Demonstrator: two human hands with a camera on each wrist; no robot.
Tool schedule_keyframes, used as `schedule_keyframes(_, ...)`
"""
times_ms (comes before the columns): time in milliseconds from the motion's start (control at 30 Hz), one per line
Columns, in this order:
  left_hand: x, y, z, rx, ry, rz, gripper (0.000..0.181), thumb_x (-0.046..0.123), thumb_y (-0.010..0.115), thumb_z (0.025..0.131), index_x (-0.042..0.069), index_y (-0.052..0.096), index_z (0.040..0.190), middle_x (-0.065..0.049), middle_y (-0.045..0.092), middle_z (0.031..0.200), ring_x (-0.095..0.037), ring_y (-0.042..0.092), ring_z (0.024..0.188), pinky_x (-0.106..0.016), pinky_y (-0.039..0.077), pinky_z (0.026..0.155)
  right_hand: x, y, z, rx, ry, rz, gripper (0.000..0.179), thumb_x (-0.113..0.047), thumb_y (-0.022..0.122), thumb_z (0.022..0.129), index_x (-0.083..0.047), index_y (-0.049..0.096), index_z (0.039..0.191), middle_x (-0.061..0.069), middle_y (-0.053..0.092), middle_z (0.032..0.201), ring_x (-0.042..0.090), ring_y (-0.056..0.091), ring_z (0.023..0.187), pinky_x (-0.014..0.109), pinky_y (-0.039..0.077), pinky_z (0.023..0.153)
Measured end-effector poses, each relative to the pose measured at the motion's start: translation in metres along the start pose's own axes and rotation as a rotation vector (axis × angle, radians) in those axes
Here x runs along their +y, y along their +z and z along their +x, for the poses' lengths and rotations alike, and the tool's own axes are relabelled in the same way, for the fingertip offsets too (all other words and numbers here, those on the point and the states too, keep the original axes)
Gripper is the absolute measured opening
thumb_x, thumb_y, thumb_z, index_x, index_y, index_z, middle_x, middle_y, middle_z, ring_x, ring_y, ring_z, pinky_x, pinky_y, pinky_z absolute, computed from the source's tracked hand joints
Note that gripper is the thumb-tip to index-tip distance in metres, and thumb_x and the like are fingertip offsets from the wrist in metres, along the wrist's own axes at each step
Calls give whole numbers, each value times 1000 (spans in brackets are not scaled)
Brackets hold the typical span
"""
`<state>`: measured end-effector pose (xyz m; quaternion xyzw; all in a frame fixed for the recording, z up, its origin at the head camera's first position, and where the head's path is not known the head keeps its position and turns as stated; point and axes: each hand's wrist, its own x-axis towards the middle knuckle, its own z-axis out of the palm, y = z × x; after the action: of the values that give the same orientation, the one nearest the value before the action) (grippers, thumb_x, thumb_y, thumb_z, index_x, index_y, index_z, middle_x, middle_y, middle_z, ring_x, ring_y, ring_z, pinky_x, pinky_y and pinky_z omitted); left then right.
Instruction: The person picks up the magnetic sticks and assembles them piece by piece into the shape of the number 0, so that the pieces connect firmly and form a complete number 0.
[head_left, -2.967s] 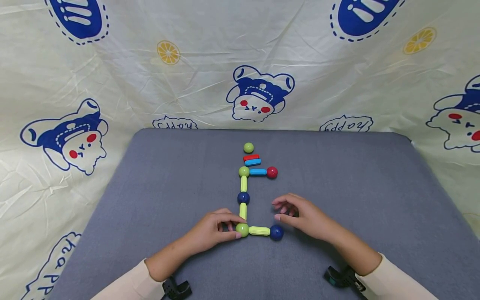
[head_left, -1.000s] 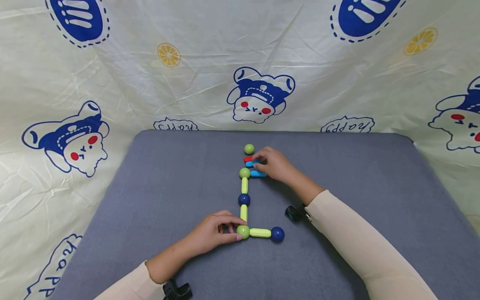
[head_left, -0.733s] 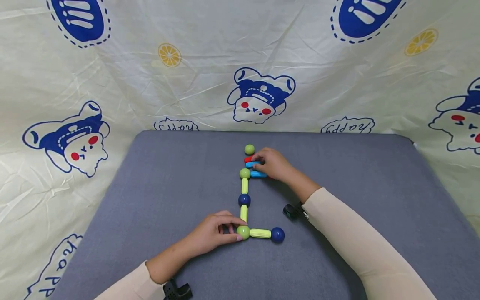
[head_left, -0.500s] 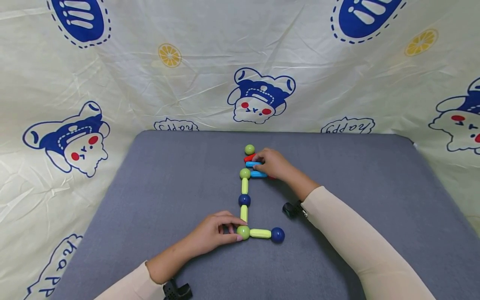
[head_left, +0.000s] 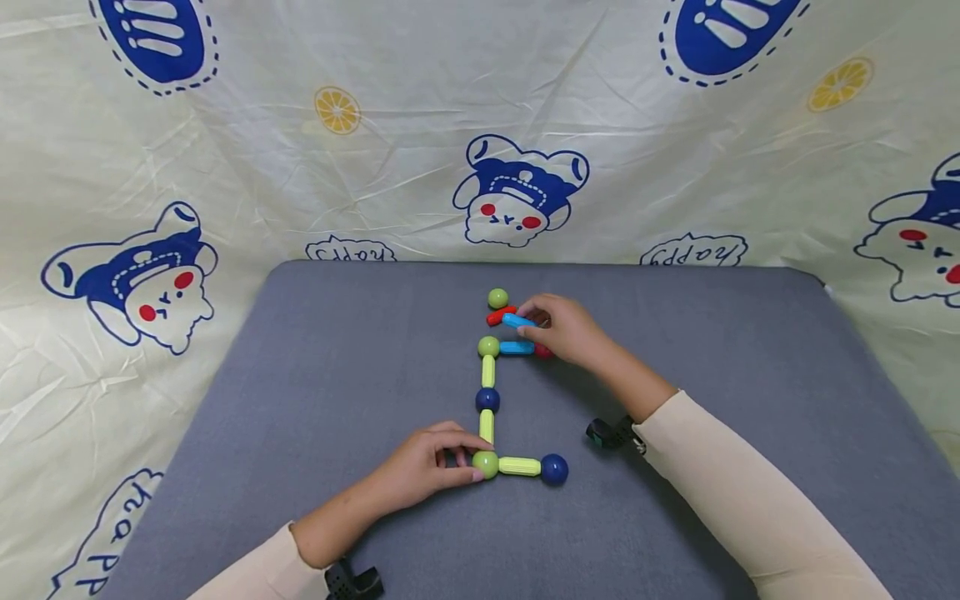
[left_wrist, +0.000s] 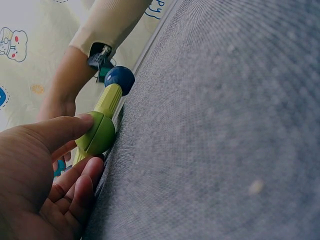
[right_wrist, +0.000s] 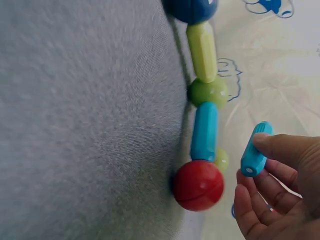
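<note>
My left hand (head_left: 429,460) holds the lower green ball (head_left: 486,464) of a magnetic stick-and-ball chain, thumb and fingers around it. From that ball a yellow-green stick (head_left: 519,467) runs right to a navy ball (head_left: 554,469). More yellow-green sticks lead away through another navy ball (head_left: 487,400) to a green ball (head_left: 488,347). There a blue stick (head_left: 515,347) joins a red ball (right_wrist: 198,185). Above this arm, my right hand (head_left: 568,330) pinches a loose blue stick (right_wrist: 256,150) between thumb and fingers, raised off the table as the right wrist view shows.
A red stick (head_left: 499,317) lies beyond the chain, just left of the right fingertips. Behind it sits a loose green ball (head_left: 498,297). Everything rests on a grey cloth-covered table (head_left: 337,350), with a printed white sheet (head_left: 405,175) hanging behind.
My right hand has reached from near the front navy ball to the loose sticks, gripped the blue one and lifted it rightward. The red stick has turned slightly. My left hand stays put.
</note>
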<state>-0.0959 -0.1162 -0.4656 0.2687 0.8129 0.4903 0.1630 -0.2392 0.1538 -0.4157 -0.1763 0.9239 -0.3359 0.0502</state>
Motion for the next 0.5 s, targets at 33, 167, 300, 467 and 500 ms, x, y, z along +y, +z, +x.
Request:
schedule_keyframes(33, 0, 0, 0, 0, 0, -1, 28, 28, 78, 90, 29, 75, 118, 6, 66, 101, -4, 59, 82, -21, 50, 68, 0, -2, -4, 3, -2, 10, 27, -16, 71, 95, -4, 68, 120, 14, 67, 118, 30, 64, 107, 47, 54, 95)
schedule_keyframes(167, -1, 1, 0, -1, 0, -3, 28, 29, 78, 90, 29, 75, 118, 6, 65, 101, -4, 59, 82, -21, 50, 68, -3, -7, -20, 2, 5, 46, 31, -15, 71, 96, -4, 67, 124, 14, 67, 119, 29, 64, 106, 46, 55, 94)
schedule_keyframes(300, -2, 1, 0, 6, 9, 2, 28, 31, 78, 90, 30, 75, 118, 5, 66, 99, -4, 59, 82, -21, 50, 67, -4, -10, -35, -6, 8, 57, 32, -16, 71, 96, -5, 67, 125, 13, 68, 118, 27, 65, 105, 45, 55, 93)
schedule_keyframes(467, -3, 1, 0, 13, 18, 2, 28, 31, 79, 89, 29, 75, 117, 3, 66, 97, -4, 59, 81, -21, 51, 67, -1, -7, -54, -18, 3, 61, 30, -16, 73, 94, -7, 68, 121, 9, 69, 114, 23, 67, 101, 43, 57, 91)
schedule_keyframes(500, -2, 1, 0, 12, 16, 1, 28, 31, 78, 89, 29, 75, 117, 3, 66, 98, -5, 59, 81, -21, 50, 67, -1, -6, -57, -21, 2, 66, 29, -16, 73, 93, -7, 68, 121, 9, 69, 114, 22, 67, 100, 43, 57, 91)
